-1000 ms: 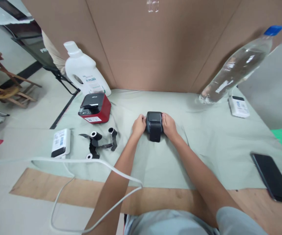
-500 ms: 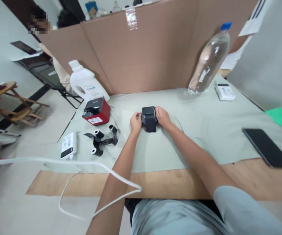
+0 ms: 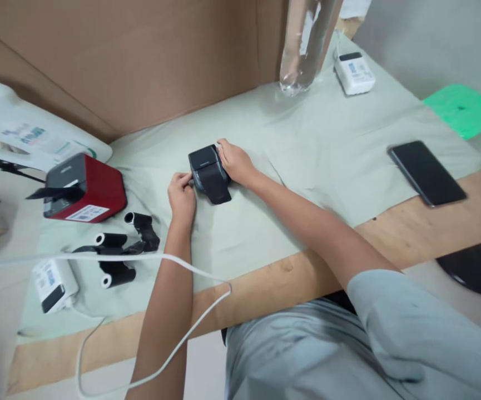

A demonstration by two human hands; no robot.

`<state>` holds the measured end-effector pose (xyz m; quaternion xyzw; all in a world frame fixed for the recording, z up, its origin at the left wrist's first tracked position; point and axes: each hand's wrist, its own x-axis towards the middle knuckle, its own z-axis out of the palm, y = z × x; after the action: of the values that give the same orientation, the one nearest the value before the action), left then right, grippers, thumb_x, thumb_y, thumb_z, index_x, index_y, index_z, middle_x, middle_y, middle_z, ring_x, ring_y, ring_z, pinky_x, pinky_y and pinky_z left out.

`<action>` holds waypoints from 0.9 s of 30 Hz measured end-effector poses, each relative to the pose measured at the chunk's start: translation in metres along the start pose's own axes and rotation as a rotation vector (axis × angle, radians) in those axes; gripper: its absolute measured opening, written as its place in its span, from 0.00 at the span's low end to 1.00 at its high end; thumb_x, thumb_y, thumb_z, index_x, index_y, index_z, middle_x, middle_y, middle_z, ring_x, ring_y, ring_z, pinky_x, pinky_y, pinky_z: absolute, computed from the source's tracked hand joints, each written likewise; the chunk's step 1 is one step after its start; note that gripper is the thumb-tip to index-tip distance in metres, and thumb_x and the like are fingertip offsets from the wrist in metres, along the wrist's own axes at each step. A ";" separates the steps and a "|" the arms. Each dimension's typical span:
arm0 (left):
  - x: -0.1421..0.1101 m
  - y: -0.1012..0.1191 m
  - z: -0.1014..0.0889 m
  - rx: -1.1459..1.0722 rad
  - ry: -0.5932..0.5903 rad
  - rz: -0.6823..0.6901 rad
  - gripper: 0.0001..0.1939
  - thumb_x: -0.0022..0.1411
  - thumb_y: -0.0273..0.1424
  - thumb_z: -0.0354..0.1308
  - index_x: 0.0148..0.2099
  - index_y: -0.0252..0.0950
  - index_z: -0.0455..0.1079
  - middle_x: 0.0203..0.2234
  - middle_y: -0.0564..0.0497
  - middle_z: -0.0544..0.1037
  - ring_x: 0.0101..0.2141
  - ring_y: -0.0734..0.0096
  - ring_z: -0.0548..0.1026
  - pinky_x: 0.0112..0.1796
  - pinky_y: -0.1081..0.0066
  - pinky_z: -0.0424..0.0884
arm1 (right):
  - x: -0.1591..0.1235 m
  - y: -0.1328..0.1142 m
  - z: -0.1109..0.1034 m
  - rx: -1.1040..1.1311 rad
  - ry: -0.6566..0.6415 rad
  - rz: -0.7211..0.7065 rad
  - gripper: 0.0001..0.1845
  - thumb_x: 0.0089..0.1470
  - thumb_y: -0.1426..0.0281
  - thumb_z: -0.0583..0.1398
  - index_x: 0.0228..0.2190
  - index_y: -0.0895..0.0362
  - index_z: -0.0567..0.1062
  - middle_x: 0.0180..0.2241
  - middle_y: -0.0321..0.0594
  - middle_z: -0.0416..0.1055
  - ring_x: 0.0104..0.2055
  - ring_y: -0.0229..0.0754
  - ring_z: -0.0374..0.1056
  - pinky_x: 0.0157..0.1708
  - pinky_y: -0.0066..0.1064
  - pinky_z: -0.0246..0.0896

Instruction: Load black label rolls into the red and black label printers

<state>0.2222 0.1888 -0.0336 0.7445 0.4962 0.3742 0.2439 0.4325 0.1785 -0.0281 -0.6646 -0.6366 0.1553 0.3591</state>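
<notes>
A small black printer [image 3: 202, 158] rests on the cloth, with a strip of black paper [image 3: 217, 188] hanging out over its front. My left hand [image 3: 182, 195] has its fingers curled against the printer's left side. On the opposite side my right hand [image 3: 235, 161] grips the printer, its thumb and fingers partly hidden by the body. To the left stands a red and black printer [image 3: 103, 189], also with a black strip sticking out. Several small rolls of black paper [image 3: 117, 276] lie between that printer and my left forearm, some partly unrolled.
A white jug [image 3: 27, 125] and a clear bottle [image 3: 302, 50] stand by a cardboard screen [image 3: 173, 50]. White power banks [image 3: 54, 283] lie at left and far right. A phone [image 3: 427, 172] lies at right. A white cable [image 3: 198, 319] crosses in front of my left forearm.
The view has tilted down and turned, so the table appears rotated and the printers sit further left in view. Both hands stay on the black printer.
</notes>
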 end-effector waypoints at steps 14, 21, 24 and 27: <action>-0.001 0.000 0.003 -0.176 0.031 -0.146 0.24 0.61 0.24 0.48 0.54 0.36 0.79 0.43 0.49 0.82 0.39 0.68 0.76 0.44 0.70 0.74 | 0.008 0.015 -0.010 0.238 -0.107 -0.079 0.24 0.61 0.69 0.54 0.58 0.57 0.71 0.55 0.50 0.69 0.56 0.48 0.67 0.59 0.38 0.62; -0.005 0.000 0.004 -0.181 -0.020 -0.062 0.29 0.60 0.22 0.47 0.59 0.40 0.77 0.47 0.48 0.80 0.43 0.67 0.76 0.47 0.69 0.73 | 0.030 0.015 -0.043 0.366 -0.321 -0.190 0.31 0.51 0.68 0.62 0.58 0.56 0.75 0.57 0.49 0.69 0.45 0.43 0.71 0.53 0.39 0.68; -0.005 -0.001 0.004 -0.171 -0.021 -0.074 0.30 0.61 0.22 0.47 0.60 0.41 0.76 0.49 0.48 0.80 0.48 0.65 0.76 0.49 0.68 0.72 | 0.052 0.000 -0.050 0.295 -0.261 -0.180 0.21 0.58 0.65 0.60 0.50 0.58 0.81 0.51 0.47 0.77 0.42 0.43 0.72 0.50 0.36 0.67; -0.005 0.000 0.004 -0.149 -0.038 -0.091 0.31 0.61 0.22 0.46 0.61 0.42 0.76 0.49 0.49 0.80 0.48 0.66 0.77 0.50 0.68 0.72 | 0.075 -0.015 -0.048 0.154 -0.110 -0.045 0.18 0.62 0.63 0.56 0.41 0.60 0.83 0.40 0.45 0.81 0.40 0.43 0.73 0.46 0.33 0.65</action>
<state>0.2244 0.1841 -0.0374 0.7080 0.4955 0.3843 0.3247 0.4636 0.2363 0.0340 -0.6113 -0.6562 0.2320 0.3768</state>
